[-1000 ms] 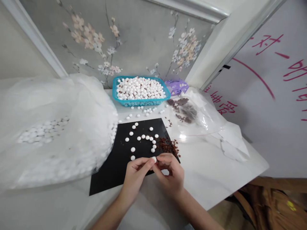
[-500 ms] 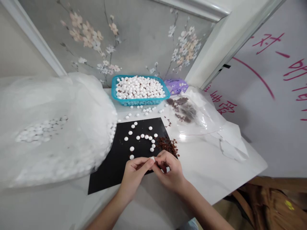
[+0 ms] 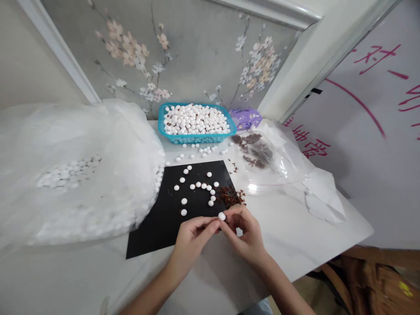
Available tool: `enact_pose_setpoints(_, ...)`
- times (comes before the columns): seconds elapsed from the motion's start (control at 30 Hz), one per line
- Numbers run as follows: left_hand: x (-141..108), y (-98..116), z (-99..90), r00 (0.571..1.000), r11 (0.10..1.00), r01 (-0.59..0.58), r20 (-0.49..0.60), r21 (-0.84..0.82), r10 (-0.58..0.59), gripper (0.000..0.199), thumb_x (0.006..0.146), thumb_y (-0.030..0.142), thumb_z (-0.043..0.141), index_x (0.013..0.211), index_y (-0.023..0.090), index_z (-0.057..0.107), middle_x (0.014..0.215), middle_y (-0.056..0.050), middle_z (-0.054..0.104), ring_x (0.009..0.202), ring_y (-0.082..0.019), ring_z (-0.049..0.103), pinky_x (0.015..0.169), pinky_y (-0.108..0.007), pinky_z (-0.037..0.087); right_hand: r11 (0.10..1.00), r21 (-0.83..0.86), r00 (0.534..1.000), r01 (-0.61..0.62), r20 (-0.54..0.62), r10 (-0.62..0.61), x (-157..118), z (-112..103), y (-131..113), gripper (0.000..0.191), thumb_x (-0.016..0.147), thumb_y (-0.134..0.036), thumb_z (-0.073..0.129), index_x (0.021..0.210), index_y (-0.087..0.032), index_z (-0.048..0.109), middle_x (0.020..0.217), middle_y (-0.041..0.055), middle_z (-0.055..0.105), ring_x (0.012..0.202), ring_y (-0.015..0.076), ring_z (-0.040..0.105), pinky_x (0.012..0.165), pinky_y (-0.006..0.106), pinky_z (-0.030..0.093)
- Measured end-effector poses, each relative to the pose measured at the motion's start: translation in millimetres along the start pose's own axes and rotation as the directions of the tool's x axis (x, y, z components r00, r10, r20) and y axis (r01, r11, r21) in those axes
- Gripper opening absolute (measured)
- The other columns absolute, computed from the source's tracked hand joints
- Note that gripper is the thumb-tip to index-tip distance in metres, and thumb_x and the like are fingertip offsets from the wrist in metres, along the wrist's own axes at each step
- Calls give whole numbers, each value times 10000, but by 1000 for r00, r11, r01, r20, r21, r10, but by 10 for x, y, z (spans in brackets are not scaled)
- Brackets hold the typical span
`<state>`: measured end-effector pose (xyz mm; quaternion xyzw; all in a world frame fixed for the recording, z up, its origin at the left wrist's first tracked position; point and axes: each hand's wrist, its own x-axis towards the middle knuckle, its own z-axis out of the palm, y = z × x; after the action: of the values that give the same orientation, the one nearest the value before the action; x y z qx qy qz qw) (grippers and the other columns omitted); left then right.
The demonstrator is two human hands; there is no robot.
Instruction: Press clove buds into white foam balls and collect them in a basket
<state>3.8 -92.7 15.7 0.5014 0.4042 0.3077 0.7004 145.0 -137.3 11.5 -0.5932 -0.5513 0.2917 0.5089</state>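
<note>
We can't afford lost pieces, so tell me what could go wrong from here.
The white bead between the left hand and right hand could slip and roll off the black sheet. The reddish-brown flakes lie beside the right hand and might get brushed among the beads. The heaped turquoise basket could spill if bumped.

The person's 2 bare hands, a slim left hand (image 3: 192,240) and a slim right hand (image 3: 244,232), have long, narrow fingers and lead into 2 bare, slender forearms, the left forearm (image 3: 151,297) and the right forearm (image 3: 282,293). Lower down shows a small patch of pale blue fabric (image 3: 259,309), too cut off to identify.
</note>
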Motion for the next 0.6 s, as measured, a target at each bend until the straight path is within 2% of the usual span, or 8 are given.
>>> enact_pose_setpoints(0.07, -37, 4, -10, 990, 988, -71, -109, 134, 86, 262, 798, 341, 573, 628, 167, 671, 613, -16, 641, 615, -144, 582, 594, -226, 467, 995, -93, 998, -48, -48, 43, 8, -36, 37, 103, 790, -209, 584, 854, -193, 505, 647, -51, 427, 471, 60, 400, 408, 175, 347)
enact_pose_setpoints(0.13, -49, 33, -59, 955, 957, -134, -223, 257, 193, 370, 826, 345, 528, 500, 175, 569, 495, 11, 532, 503, -111, 492, 515, -213, 409, 977, -202, 997, -74, -52, 65, 25, -55, 79, 104, 777, -219, 596, 845, -193, 522, 632, -55, 411, 452, 59, 367, 397, 180, 334)
enact_pose_setpoints(0.23, -13, 99, -183, 863, 927, -174, -401, 333, 306, 379, 845, 344, 497, 500, 189, 520, 503, 17, 505, 509, -111, 474, 514, -213, 395, 942, -333, 998, -41, 37, 56, 35, -29, 117, 99, 783, -213, 581, 880, -196, 583, 677, -25, 445, 490, 77, 410, 427, 192, 375)
enact_pose_setpoints(0.33, 54, 140, -303, 776, 932, -134, -549, 338, 310, 351, 835, 358, 506, 526, 194, 536, 535, 16, 533, 544, -119, 493, 534, -210, 413, 911, -412, 992, 11, 117, 41, 19, 44, 112, 185, 820, -226, 540, 983, -209, 625, 743, 9, 498, 541, 96, 478, 478, 209, 424)
enact_pose_setpoints(0.47, 129, 140, -412, 726, 937, -97, -619, 336, 298, 343, 831, 377, 500, 547, 192, 551, 562, 14, 565, 568, -124, 518, 558, -213, 433, 880, -475, 986, 33, 160, 49, 21, 95, 79, 281, 844, -267, 523, 1109, -218, 599, 806, 25, 538, 555, 107, 521, 500, 226, 453)
enact_pose_setpoints(0.6, 208, 147, -540, 697, 880, -133, -588, 456, 410, 275, 856, 375, 455, 700, 193, 589, 713, -8, 624, 705, -152, 591, 684, -248, 473, 869, -493, 994, 24, 102, 31, 72, 35, 67, 291, 837, -284, 534, 1117, -224, 589, 812, 30, 541, 586, 124, 542, 515, 242, 469)
